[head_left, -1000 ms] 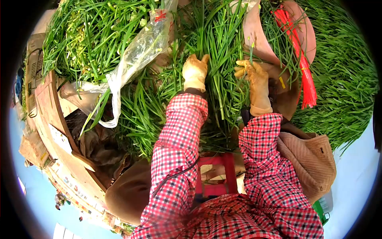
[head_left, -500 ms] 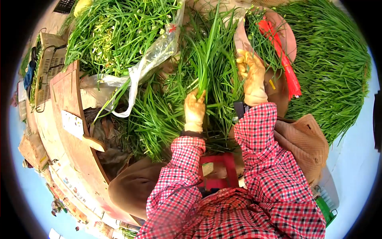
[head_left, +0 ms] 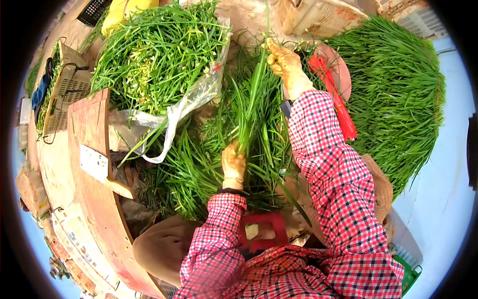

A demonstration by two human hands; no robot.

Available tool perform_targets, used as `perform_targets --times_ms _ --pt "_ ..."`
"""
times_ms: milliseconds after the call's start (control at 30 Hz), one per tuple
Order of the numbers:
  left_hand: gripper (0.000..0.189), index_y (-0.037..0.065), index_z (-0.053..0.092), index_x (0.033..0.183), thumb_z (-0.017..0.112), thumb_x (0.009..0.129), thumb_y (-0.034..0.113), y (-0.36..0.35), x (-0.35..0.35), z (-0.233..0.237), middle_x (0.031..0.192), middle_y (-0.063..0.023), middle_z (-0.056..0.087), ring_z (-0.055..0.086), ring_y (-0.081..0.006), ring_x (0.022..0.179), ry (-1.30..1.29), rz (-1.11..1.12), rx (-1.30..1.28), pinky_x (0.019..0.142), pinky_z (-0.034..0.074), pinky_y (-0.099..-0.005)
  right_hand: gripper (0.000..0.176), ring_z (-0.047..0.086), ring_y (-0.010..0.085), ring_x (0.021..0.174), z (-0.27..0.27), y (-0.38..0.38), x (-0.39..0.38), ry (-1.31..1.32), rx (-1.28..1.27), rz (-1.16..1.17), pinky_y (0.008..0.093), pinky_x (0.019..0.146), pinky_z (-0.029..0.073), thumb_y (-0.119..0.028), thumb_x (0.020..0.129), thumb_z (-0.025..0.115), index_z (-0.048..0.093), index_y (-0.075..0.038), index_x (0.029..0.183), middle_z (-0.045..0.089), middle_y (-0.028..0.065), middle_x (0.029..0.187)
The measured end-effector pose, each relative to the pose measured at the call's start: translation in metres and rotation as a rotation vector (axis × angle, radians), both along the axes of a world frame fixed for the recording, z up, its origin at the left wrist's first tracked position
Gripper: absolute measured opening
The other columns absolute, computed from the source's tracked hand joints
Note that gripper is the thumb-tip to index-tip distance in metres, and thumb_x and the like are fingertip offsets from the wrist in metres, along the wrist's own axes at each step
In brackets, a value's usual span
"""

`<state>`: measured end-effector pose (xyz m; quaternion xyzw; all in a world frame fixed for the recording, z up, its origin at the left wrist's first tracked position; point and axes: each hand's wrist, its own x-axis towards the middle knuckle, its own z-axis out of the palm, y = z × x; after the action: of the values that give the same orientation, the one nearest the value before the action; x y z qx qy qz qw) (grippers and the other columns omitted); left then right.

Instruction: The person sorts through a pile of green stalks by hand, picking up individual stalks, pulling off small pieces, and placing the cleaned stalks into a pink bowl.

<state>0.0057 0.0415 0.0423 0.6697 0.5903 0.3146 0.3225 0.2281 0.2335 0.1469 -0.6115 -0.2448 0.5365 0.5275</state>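
Note:
My left hand (head_left: 234,163), in a pale stained glove, is closed round the lower end of a bunch of chives (head_left: 253,99) whose long blades point away from me. Farther out, my gloved right hand (head_left: 286,64) has its fingers pinched together at the tips of the bunch, on a thin chive blade (head_left: 268,20) that stretches upward. Loose chives (head_left: 191,174) lie in a heap under and around both hands. Just right of my right hand, a bundle of red strips (head_left: 332,97) lies on a pink round surface (head_left: 341,70).
A clear plastic bag (head_left: 199,102) filled with chive trimmings (head_left: 149,70) stands at upper left. Large stacked chives (head_left: 393,94) take up the right. A wooden board (head_left: 92,129) bears a knife (head_left: 119,188) and a white card (head_left: 93,162). Crates (head_left: 323,20) stand at the back.
My right hand has moved up and left, from beside the chives to the bunch's tips, and has closed there. My left hand has shifted slightly down and left, still gripping the bunch.

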Motion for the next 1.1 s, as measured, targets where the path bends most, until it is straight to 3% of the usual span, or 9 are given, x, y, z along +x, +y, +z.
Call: perform_targets --times_ms 100,233,300,500,667,767,867,967,1100 --pt "0.031 0.004 0.062 0.101 0.056 0.071 0.002 0.003 -0.006 0.01 0.09 -0.0178 0.062 0.058 -0.0354 0.086 -0.019 -0.085 -0.198 0.078 0.047 -0.0383 0.028 0.032 0.0044 0.038 0.006 0.008 0.021 0.048 0.069 0.116 0.0191 0.037 0.022 -0.026 0.085 0.063 0.062 -0.004 0.1 0.048 -0.0023 0.057" --pt "0.035 0.004 0.062 0.101 0.052 0.068 0.0 0.001 -0.006 0.001 0.092 -0.0177 0.062 0.058 -0.0365 0.088 -0.05 -0.087 -0.174 0.077 0.047 -0.0393 0.018 0.032 0.0043 0.038 0.019 0.008 0.038 0.118 0.111 0.073 0.0189 0.037 0.021 -0.017 0.087 0.059 0.063 -0.003 0.096 0.05 -0.0025 0.061" --pt "0.024 0.006 0.063 0.098 0.054 0.076 0.011 -0.003 -0.005 -0.016 0.078 -0.0141 0.062 0.059 -0.0324 0.07 0.039 -0.083 0.113 0.062 0.046 -0.0383 0.018 0.032 0.0043 0.038 0.025 0.007 0.047 0.157 0.158 0.062 0.0192 0.037 0.022 -0.015 0.088 0.057 0.062 -0.002 0.098 0.049 -0.0034 0.061" --pt "0.018 0.005 0.062 0.095 0.056 0.079 0.01 0.0 -0.002 0.007 0.081 -0.02 0.061 0.059 -0.0377 0.076 0.021 -0.108 -0.082 0.065 0.047 -0.0418 0.019 0.032 0.0051 0.038 0.062 0.003 0.068 0.07 0.207 0.123 0.0201 0.036 0.022 -0.016 0.088 0.056 0.062 -0.001 0.098 0.047 -0.0044 0.06" --pt "0.014 -0.001 0.061 0.089 0.057 0.076 0.003 -0.007 -0.002 -0.008 0.075 -0.0215 0.059 0.057 -0.0395 0.072 0.164 -0.051 0.088 0.064 0.045 -0.0437 0.018 0.045 0.0082 0.042 0.055 0.004 0.097 -0.282 0.19 0.189 0.0201 0.037 0.03 -0.015 0.085 0.062 0.062 0.003 0.083 0.058 0.0063 0.062" --pt "0.016 -0.003 0.061 0.09 0.057 0.075 0.002 -0.007 0.0 -0.016 0.078 -0.0203 0.061 0.058 -0.0368 0.076 0.262 -0.05 0.105 0.069 0.045 -0.0426 0.025 0.046 0.0071 0.051 0.044 0.002 0.117 -0.72 0.196 0.308 0.0206 0.047 0.035 -0.027 0.088 0.058 0.064 -0.004 0.092 0.055 -0.002 0.062" --pt "0.018 -0.001 0.061 0.091 0.058 0.08 0.013 -0.006 -0.002 -0.018 0.079 -0.0177 0.061 0.057 -0.0343 0.075 0.359 -0.131 0.022 0.068 0.043 -0.0413 0.026 0.047 0.0089 0.053 0.074 -0.021 0.106 -1.147 0.083 0.332 0.0243 0.049 0.039 -0.029 0.087 0.059 0.063 -0.003 0.093 0.055 0.0022 0.061" --pt "0.018 0.0 0.06 0.091 0.055 0.083 0.016 -0.007 -0.004 -0.022 0.081 -0.0159 0.06 0.056 -0.033 0.078 0.425 -0.156 -0.023 0.07 0.042 -0.0407 0.029 0.06 0.0272 0.064 0.083 -0.028 0.121 -1.669 0.023 0.416 0.0354 0.061 0.047 -0.031 0.086 0.056 0.062 -0.005 0.097 0.062 0.0151 0.07" --pt "0.012 -0.001 0.059 0.088 0.055 0.08 0.008 -0.009 -0.01 -0.033 0.081 -0.0186 0.06 0.056 -0.0364 0.078 0.293 -0.047 0.092 0.07 0.043 -0.0429 0.025 0.06 0.0332 0.076 0.071 -0.033 0.161 -1.452 0.07 0.375 0.0399 0.067 0.048 -0.03 0.085 0.053 0.062 -0.01 0.098 0.063 0.0165 0.083"
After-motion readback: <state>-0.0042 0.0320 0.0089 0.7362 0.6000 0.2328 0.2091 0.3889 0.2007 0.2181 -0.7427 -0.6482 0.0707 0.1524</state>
